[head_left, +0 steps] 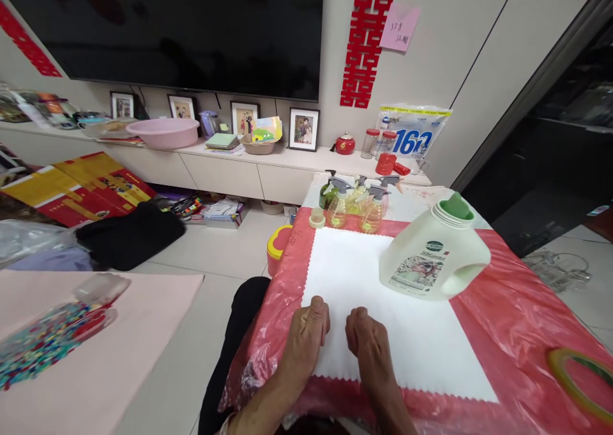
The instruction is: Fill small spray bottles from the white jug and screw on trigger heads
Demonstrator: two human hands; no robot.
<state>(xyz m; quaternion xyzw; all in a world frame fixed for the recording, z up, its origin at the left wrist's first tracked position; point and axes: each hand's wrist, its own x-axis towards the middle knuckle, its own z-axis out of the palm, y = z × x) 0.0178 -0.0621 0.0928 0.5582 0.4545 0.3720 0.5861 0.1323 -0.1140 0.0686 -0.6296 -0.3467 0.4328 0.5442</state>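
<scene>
My left hand [310, 328] is curled into a fist over the near left part of a white mat with a zigzag edge [345, 262]. Beside it, a short gap away, my right hand [368, 335] is a fist too. Nothing shows in either hand. A large pale green detergent jug [421, 269] stands uncapped on the mat's right side, with a green spout in its mouth. Behind the mat's far edge are spray bottles with yellowish liquid [371, 213] and a dark green pump bottle [328, 192]. A pale cap [317, 218] lies near the mat's far left corner.
Red plastic sheeting [282, 307] covers the table, with a tape roll [582, 384] at right. A pink-topped table [158, 313] with colourful beads [43, 345] is at left. A low cabinet [282, 179] with framed photos runs along the wall. A yellow-and-red stool [278, 246] stands beside the table.
</scene>
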